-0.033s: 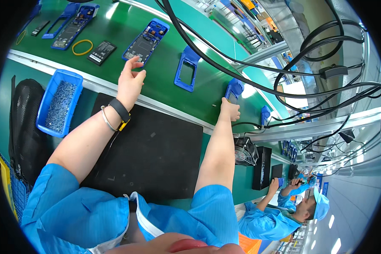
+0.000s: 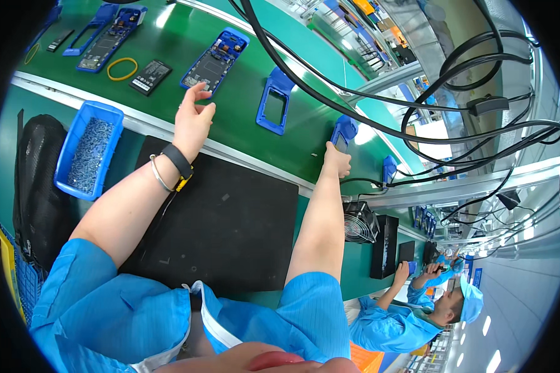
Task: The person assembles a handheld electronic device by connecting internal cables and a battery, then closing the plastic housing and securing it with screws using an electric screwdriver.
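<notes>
My left hand (image 2: pixel 195 121) reaches to the near end of a blue handheld device (image 2: pixel 216 62) with its circuit board exposed. Its fingers are apart, with the fingertips at or just over the device's lower edge; contact is hard to tell. Farther right, my right hand (image 2: pixel 337 160) has its fingers closed on the near end of another blue handheld device (image 2: pixel 343 132), which lies on the green surface. Between the two lies an empty blue housing frame (image 2: pixel 273 102). Left of the opened device are a black battery (image 2: pixel 150 77) and a yellow rubber band (image 2: pixel 122 69).
More opened devices (image 2: pixel 109 40) lie far left. A blue bin (image 2: pixel 88 149) of small screws stands beside a dark elongated case (image 2: pixel 40 180). A black mat (image 2: pixel 218 217) lies before me. Black cables (image 2: pixel 379 118) hang across the right. A co-worker (image 2: pixel 410 311) sits beyond a fan (image 2: pixel 359 224).
</notes>
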Available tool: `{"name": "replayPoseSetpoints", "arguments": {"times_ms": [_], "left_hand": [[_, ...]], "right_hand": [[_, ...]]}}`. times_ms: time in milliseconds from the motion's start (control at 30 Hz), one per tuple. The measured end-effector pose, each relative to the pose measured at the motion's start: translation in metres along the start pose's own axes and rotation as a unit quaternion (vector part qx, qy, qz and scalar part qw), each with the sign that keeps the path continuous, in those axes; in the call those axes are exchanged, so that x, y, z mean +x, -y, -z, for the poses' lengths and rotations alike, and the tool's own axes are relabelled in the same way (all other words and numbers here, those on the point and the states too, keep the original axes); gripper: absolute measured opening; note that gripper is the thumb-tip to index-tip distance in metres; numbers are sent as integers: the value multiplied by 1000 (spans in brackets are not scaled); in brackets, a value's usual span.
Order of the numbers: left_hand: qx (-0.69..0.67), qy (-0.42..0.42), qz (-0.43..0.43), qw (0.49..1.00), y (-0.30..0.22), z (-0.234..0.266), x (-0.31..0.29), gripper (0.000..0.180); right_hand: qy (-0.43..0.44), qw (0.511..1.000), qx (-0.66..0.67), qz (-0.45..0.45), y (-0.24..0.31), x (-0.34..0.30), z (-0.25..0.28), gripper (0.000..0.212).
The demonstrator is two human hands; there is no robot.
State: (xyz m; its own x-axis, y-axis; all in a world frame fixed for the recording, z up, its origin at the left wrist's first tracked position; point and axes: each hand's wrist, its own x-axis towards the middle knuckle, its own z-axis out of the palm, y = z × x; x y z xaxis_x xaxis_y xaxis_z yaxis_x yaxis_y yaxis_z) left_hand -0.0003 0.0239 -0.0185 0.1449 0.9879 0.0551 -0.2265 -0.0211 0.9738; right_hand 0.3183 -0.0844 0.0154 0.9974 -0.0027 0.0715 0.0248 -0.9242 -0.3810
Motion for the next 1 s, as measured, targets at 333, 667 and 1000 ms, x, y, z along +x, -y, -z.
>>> {"name": "replayPoseSetpoints", "arguments": {"times_ms": [333, 667, 1000], "left_hand": [[-167, 216, 114, 955, -21, -1, -9, 67], [-406, 319, 249, 820, -22, 14, 2, 70], [-420, 326, 292, 795, -24, 14, 0, 63]], "right_hand": [[254, 758, 577, 166, 9, -171, 42, 69], [270, 752, 426, 424, -1, -257, 27, 51], [122, 645, 388, 647, 2, -244, 26, 13]]}}
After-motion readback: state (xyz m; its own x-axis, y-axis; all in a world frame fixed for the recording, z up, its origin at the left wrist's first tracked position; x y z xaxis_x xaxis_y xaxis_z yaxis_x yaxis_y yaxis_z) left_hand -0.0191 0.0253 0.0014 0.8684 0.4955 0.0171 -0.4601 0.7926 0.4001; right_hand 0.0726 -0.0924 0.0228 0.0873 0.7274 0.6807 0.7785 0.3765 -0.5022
